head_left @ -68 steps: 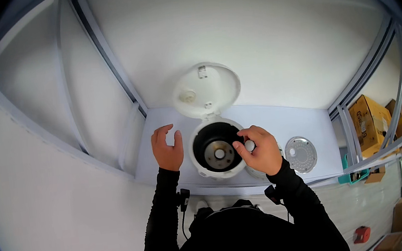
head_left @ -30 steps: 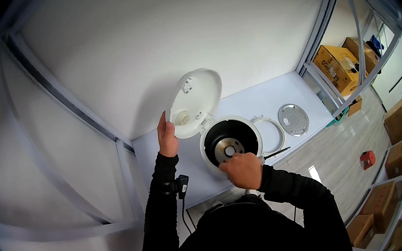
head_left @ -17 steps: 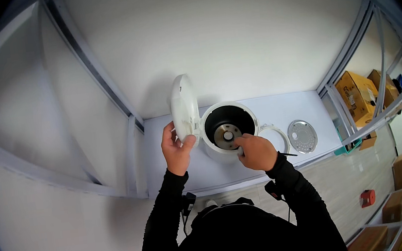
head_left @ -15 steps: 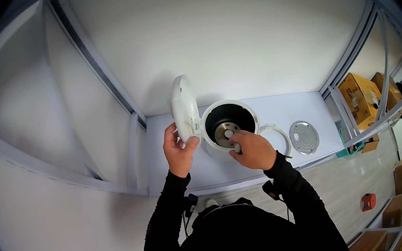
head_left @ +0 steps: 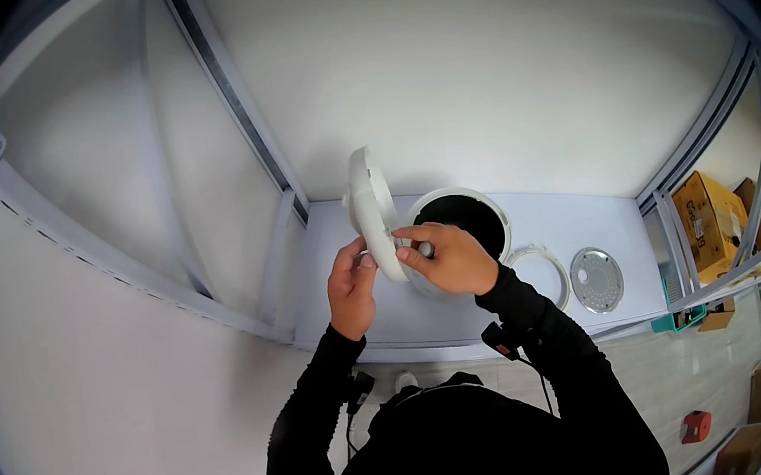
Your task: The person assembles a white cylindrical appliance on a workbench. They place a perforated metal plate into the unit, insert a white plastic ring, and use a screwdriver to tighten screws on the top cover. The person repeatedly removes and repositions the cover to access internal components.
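Note:
A white round cooker (head_left: 459, 219) with a dark inner cavity stands on a pale table (head_left: 539, 229). Its white lid (head_left: 368, 206) stands up on edge at the cooker's left side. My left hand (head_left: 350, 283) grips the lid's lower edge from the left. My right hand (head_left: 447, 260) reaches across the cooker's front rim and pinches the lid's inner face near its lower part. Both sleeves are black.
A white ring (head_left: 542, 268) and a round perforated metal disc (head_left: 596, 279) lie on the table to the right of the cooker. White walls with metal frame bars enclose the table. Cardboard boxes (head_left: 712, 218) sit on shelving at the right; a red object (head_left: 695, 427) lies on the floor.
My right hand has moved from inside the cooker's cavity up to the lid. The lid stays raised on edge with my left hand on it. The view has shifted slightly.

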A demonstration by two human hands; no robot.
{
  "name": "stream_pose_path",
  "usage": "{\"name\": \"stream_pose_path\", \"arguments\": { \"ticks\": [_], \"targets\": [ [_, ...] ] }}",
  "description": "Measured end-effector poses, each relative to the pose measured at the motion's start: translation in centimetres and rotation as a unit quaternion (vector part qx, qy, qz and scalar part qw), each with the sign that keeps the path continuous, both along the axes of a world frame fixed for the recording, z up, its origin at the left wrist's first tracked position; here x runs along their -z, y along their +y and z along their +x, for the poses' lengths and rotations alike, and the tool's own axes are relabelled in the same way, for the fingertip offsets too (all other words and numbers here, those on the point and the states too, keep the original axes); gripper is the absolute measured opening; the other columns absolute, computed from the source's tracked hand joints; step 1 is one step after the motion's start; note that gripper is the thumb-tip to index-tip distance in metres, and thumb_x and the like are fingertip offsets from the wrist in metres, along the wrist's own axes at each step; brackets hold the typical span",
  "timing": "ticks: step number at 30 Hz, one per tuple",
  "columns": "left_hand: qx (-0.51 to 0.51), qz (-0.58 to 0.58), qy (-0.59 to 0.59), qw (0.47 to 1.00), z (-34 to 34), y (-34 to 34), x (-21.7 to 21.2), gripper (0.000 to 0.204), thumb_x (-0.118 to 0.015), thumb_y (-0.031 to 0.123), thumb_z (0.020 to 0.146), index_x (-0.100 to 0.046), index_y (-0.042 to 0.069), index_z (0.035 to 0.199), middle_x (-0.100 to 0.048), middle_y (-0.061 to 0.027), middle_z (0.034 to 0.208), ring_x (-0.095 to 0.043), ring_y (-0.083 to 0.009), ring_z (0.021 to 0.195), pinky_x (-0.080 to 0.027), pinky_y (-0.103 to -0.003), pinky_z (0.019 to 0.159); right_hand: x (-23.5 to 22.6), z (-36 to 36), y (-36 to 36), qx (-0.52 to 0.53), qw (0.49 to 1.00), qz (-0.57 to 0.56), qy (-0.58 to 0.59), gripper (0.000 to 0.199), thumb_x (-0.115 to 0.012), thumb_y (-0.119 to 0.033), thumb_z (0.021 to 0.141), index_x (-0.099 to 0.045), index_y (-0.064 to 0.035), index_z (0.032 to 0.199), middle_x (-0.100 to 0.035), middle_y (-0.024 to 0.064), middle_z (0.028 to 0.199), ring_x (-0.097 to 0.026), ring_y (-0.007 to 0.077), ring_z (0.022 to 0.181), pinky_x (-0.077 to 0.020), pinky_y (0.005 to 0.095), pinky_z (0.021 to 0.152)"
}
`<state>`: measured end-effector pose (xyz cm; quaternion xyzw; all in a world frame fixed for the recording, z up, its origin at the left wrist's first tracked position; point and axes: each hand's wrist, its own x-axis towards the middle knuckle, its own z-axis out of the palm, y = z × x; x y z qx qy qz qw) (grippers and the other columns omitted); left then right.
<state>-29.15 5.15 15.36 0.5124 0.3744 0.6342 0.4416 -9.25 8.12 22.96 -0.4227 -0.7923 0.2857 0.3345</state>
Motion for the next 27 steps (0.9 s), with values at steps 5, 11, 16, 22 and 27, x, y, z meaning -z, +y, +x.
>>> {"name": "stream_pose_path", "arguments": {
  "ticks": [5, 11, 16, 22, 27],
  "targets": [
    [0.014, 0.000, 0.064, 0.998, -0.6, 0.3, -0.5, 0.036, -0.052, 0.019, 0.107, -0.053, -0.004, 0.136, -0.065, -0.0101, 0.121, -0.061, -0.0152, 0.108, -0.048, -0.030, 0.096, -0.7, -0.3, 0.1, -0.015, 0.996, -0.082, 0.022, 0.036, -0.070, -0.033, 0.095, -0.072, -0.0061, 0.119, -0.073, 0.0159, 0.093, -0.070, 0.0283, 0.079, -0.0534, 0.0351, 0.073],
    [0.018, 0.011, 0.199, 0.980, -1.0, 0.8, -1.5, 0.034, -0.050, 0.023, 0.107, -0.055, -0.004, 0.127, -0.066, -0.0146, 0.113, -0.064, -0.0215, 0.102, -0.050, -0.035, 0.091, 0.3, -0.2, 0.9, -0.043, 0.993, -0.078, 0.079, 0.026, -0.071, -0.014, 0.094, -0.070, -0.0013, 0.117, -0.073, 0.0109, 0.096, -0.067, 0.0189, 0.083, -0.0531, 0.0319, 0.079],
    [0.014, 0.067, 0.308, 0.949, -1.8, 0.8, -2.9, 0.028, -0.048, 0.022, 0.106, -0.056, -0.003, 0.117, -0.064, -0.0187, 0.104, -0.064, -0.0329, 0.093, -0.050, -0.040, 0.084, -0.2, -0.2, 0.7, -0.040, 0.992, -0.091, 0.073, 0.028, -0.075, -0.022, 0.091, -0.071, -0.0029, 0.112, -0.073, 0.0137, 0.092, -0.068, 0.0258, 0.079, -0.0523, 0.0344, 0.075],
    [0.032, 0.078, 0.363, 0.928, -2.5, 0.8, -4.2, 0.029, -0.048, 0.023, 0.106, -0.055, -0.003, 0.115, -0.061, -0.0205, 0.103, -0.062, -0.0389, 0.091, -0.050, -0.043, 0.081, -0.8, -0.4, 0.9, -0.051, 0.995, -0.069, 0.060, 0.026, -0.076, -0.019, 0.089, -0.070, -0.0042, 0.110, -0.072, 0.0130, 0.089, -0.067, 0.0289, 0.081, -0.0517, 0.0366, 0.077],
    [0.052, 0.045, 0.346, 0.936, -2.7, 1.0, -4.7, 0.030, -0.045, 0.024, 0.107, -0.055, -0.004, 0.112, -0.062, -0.0212, 0.102, -0.063, -0.0385, 0.090, -0.050, -0.044, 0.080, -1.1, -0.6, 0.5, -0.029, 0.998, -0.041, 0.035, 0.027, -0.076, -0.017, 0.088, -0.070, -0.0050, 0.111, -0.072, 0.0139, 0.093, -0.068, 0.0341, 0.084, -0.0524, 0.0390, 0.077]
  ]
}}
